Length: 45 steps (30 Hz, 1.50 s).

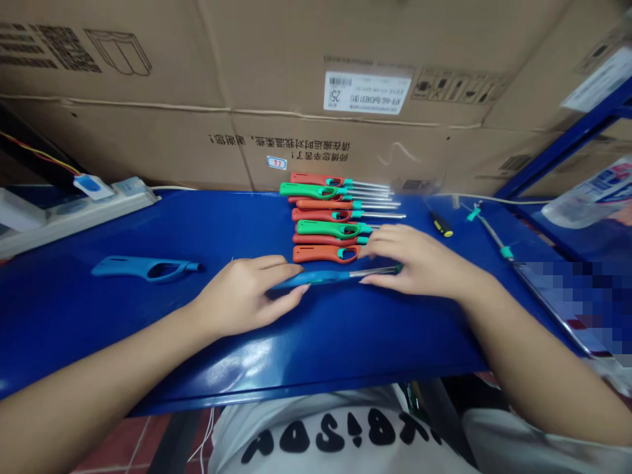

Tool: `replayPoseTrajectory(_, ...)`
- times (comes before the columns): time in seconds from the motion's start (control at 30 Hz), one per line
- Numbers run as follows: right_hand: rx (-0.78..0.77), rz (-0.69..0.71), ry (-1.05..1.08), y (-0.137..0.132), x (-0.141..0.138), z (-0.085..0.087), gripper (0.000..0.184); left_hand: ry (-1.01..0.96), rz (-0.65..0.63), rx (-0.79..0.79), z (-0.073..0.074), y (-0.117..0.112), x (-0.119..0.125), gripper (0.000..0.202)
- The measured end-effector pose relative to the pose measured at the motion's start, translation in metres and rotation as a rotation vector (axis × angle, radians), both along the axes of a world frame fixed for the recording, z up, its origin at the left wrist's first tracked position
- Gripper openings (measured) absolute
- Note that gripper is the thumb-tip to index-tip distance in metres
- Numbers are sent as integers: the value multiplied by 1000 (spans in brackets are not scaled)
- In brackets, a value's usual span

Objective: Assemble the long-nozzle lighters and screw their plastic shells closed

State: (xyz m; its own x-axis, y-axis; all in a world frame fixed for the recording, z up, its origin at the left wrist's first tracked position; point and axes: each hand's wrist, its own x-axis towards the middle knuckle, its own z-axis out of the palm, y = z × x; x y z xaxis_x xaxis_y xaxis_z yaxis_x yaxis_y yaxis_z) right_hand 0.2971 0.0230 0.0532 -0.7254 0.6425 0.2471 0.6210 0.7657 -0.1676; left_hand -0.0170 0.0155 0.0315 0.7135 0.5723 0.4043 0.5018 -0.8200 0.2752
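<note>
A blue long-nosed lighter (320, 277) lies flat on the blue table (148, 329), its metal tube pointing right. My left hand (247, 293) rests over its handle end, fingers curled and pressing on it. My right hand (419, 263) lies on the tube end, fingers pinched along the metal. Just behind them is a row of several orange and green lighters (328, 217), all with tubes pointing right.
A blue lighter shell (145, 268) lies at the left. A white power strip (74, 210) sits at the far left. A small screwdriver (441, 224) and a loose metal tube (494, 237) lie at the right. Cardboard boxes (296, 85) wall the back.
</note>
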Motion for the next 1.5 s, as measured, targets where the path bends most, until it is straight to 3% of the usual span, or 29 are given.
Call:
replayPoseTrajectory(0.13,-37,-75,6,7,30,20,27,-81,55,41,3,0,0,19)
replayPoseTrajectory(0.3,-91,-91,8,9,43,24,14,-111,91,48,4,2,1,19)
replayPoseTrajectory(0.57,-99,47,94,4,14,6,15,-78,79,28,0,1,1,21)
replayPoseTrajectory(0.83,84,81,63,-8,-25,-24,28,-95,26,-45,-3,-8,8,18)
replayPoseTrajectory(1.23,123,145,155,-11,-29,-31,23,-250,135,-360,-6,-8,16,24)
replayPoseTrajectory(1.5,36,179,233,-20,-36,-34,20,-221,48,-34,-8,-21,14,16)
